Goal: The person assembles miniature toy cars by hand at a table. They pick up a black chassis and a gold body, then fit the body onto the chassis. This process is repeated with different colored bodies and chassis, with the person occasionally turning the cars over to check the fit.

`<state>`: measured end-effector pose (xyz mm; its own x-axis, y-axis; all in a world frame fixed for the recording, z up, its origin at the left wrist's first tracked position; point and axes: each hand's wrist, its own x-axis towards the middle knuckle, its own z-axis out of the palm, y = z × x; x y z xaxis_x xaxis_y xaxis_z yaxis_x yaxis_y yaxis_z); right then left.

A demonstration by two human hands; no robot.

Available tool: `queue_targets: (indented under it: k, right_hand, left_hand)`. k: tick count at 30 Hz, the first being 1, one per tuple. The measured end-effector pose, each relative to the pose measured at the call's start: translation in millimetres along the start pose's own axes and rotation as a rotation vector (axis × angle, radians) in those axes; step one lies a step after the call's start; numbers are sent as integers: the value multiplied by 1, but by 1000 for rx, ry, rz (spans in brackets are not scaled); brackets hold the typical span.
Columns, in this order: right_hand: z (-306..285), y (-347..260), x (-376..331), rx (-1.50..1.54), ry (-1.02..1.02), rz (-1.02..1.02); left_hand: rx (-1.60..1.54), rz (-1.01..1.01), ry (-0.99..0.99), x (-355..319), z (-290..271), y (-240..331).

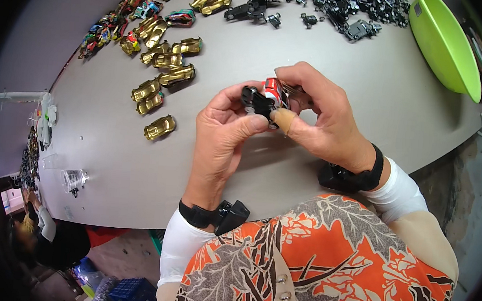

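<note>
Over the middle of the table, my left hand (230,113) is closed on a black toy car chassis (260,103) with small wheels, thumb against its near edge. My right hand (324,114) has its fingers closed round a red and white toy car body (273,89) that meets the chassis; whether the two are joined I cannot tell. A tan wrap (283,120) covers the tip of my right thumb. Part of the body is hidden behind the fingers. To the left of my hands, a gold car shell (159,127) lies nearest, with several more gold shells (177,76) beyond it.
A heap of black chassis (331,5) spreads along the far edge. Mixed coloured car bodies (106,31) pile at the far left. A green basin (446,48) leans at the right. Near the left edge stands a clear plastic cup (72,179). Another person (55,243) works at lower left.
</note>
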<state>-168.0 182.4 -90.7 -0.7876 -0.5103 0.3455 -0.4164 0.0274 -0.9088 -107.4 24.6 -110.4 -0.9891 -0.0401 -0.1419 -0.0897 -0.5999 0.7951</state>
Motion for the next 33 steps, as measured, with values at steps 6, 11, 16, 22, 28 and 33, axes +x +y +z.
queue_targets:
  k: [6,11,16,22,28,33]
  right_hand:
    - [1,3,-1,-12,-71,-39]
    - [0,-1,-1,11,-117,-7]
    - [-1,1,-2,-43,-126,13]
    - [1,4,-4,-131,-11,-27]
    - [-2,-1,-2,94,-68,135]
    - [-21,5,-1,437,-144,272]
  left_hand:
    - [16,-7,-29,-1,5,5]
    - [83,24,-78,0,-3,1]
    - [241,71,-111,-2,-1,1]
    - [662,281,-128,-7,9,-5]
    - [416,63,-168,-7,-2,7]
    - [200,-114,-122,-4,-8,9]
